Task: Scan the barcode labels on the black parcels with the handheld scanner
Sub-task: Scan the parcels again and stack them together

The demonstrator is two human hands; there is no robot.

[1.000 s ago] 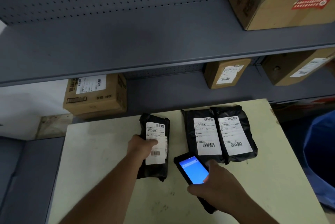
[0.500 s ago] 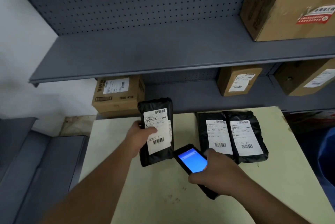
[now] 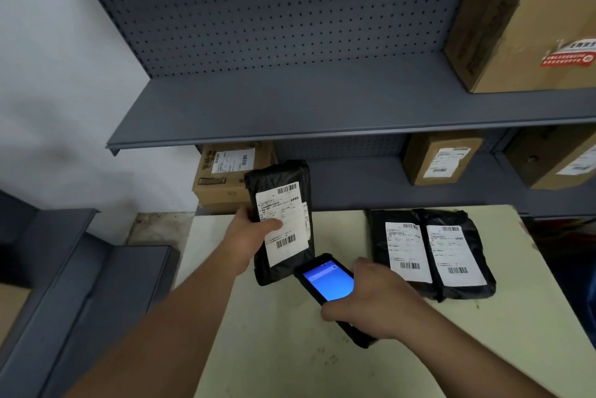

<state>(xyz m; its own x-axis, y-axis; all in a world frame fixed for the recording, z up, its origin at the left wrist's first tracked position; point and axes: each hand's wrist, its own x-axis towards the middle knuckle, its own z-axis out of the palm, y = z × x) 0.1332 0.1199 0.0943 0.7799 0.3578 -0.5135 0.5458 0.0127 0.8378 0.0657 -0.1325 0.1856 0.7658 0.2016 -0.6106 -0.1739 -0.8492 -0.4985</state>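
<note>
Grey shelving with a pegboard back stands behind a pale table, and the table serves as the landmark for all that follows.

Above the table's far left part, the left hand is closed around the left edge of a black parcel, thumb lying across its white label. A second ago this parcel lay flat on the table under that hand; half a second ago it was tipping up; now it is raised clear of the table, nearly upright, with its face turned toward the camera and its top in front of the lower shelf. The lower barcode on the label is uncovered.

Over the table's middle, the right hand is wrapped around the scanner, whose blue screen is lit and whose head points at the lower end of the lifted parcel, just beside it. The scanner has barely shifted across the three moments.

Judging from this, the lift brings the label up to the scanner, so the read on this parcel looks about to happen or under way; no beam is visible, so I cannot tell which.

On the table's far right, two more black parcels lie flat side by side, touching, labels up. They seem to be next.

Cardboard boxes sit on the shelves beyond the table.
</note>
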